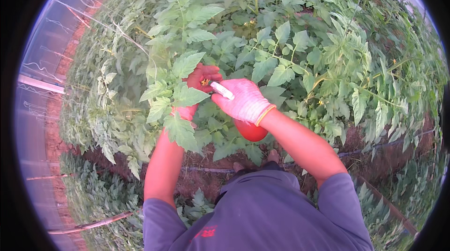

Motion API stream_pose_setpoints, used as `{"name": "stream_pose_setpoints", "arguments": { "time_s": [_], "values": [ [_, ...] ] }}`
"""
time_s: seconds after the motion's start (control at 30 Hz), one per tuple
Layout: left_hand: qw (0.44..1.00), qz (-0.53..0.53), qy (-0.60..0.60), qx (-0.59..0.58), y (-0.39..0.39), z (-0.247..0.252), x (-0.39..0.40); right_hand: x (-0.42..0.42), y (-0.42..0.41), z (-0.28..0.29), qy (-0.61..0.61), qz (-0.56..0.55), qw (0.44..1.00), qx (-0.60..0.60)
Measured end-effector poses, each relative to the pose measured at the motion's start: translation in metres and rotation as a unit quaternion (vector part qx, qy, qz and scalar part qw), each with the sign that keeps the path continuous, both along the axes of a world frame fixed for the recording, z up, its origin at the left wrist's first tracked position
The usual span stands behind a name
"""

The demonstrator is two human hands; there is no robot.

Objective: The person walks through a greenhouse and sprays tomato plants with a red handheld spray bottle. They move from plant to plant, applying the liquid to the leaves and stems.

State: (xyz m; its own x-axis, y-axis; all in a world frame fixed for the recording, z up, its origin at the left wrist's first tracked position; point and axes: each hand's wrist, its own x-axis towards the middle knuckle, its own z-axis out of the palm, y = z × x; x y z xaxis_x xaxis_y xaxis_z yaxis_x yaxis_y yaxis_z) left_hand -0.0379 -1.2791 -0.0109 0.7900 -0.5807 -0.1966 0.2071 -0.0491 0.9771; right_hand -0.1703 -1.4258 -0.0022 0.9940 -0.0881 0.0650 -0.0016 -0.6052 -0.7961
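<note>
My left hand (202, 75), in a glove with a reddish palm, is cupped behind a yellow tomato flower (205, 82). Tomato leaves (190, 95) cover part of that hand and its wrist, so its grip on the stem is hidden. From the right, my right hand (242, 98), in a whitish knitted glove with a yellow cuff edge, grips a white nozzle-like piece (222, 90). The tip of this piece points at the flower and sits close to it. Below the right wrist shows a red rounded container (250, 131); whether it joins the white piece is hidden by the hand.
Dense tomato plants (281, 58) rise in front and on both sides. Strings (105, 24) run down to the plants at the left, beside a plastic film wall (35, 135). A thin hose (207, 170) crosses the soil near my shoes (239, 166). Behind lies a bamboo pole (102, 222).
</note>
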Motion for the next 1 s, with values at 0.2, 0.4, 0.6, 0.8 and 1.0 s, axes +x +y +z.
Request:
{"name": "stream_pose_setpoints", "arguments": {
  "time_s": [0.2,0.4,0.6,0.8,1.0],
  "values": [
    [1.000,-0.007,-0.004,0.030,-0.003,0.000,-0.004,-0.001,-0.006,-0.010,-0.006,0.021,1.000,0.015],
    [0.998,-0.034,0.009,-0.056,0.004,-0.010,0.004,-0.012,-0.012,-0.023,-0.055,-0.024,0.998,0.036],
    [0.977,-0.101,0.088,-0.168,0.021,-0.021,0.019,-0.018,-0.007,-0.026,-0.095,-0.033,0.991,0.091],
    [0.951,-0.112,0.155,-0.244,0.020,-0.030,0.021,-0.017,-0.001,-0.034,-0.118,-0.031,0.988,0.095],
    [0.907,-0.143,0.210,-0.336,0.030,-0.050,0.019,-0.014,0.020,-0.035,-0.126,-0.021,0.988,0.090]
  ]
}}
